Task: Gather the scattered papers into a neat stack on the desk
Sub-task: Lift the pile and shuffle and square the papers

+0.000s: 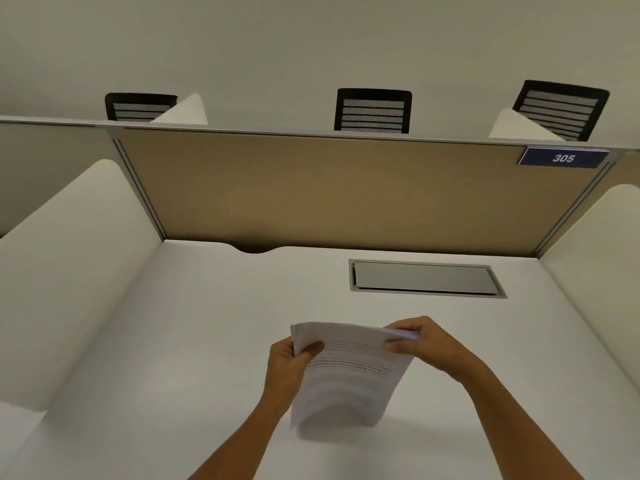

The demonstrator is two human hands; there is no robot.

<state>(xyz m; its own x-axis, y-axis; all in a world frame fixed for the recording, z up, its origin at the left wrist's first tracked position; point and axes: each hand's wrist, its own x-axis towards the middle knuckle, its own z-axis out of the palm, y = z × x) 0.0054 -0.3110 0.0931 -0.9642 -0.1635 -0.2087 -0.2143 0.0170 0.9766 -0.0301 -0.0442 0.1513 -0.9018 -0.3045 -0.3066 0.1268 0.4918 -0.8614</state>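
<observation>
A bundle of white printed papers (349, 372) stands on edge on the white desk (173, 341), bowed, with its lower edge touching the surface. My left hand (289, 365) grips the bundle's upper left corner, thumb over the front sheet. My right hand (422, 344) pinches the upper right corner. The sheets look gathered together; no loose paper lies elsewhere on the desk.
A grey cable flap (424, 278) is set in the desk behind the papers. A tan partition (329, 188) with a blue "305" sign (562, 158) closes the back. White side dividers (69, 265) flank the desk. Black chair backs (374, 110) show beyond.
</observation>
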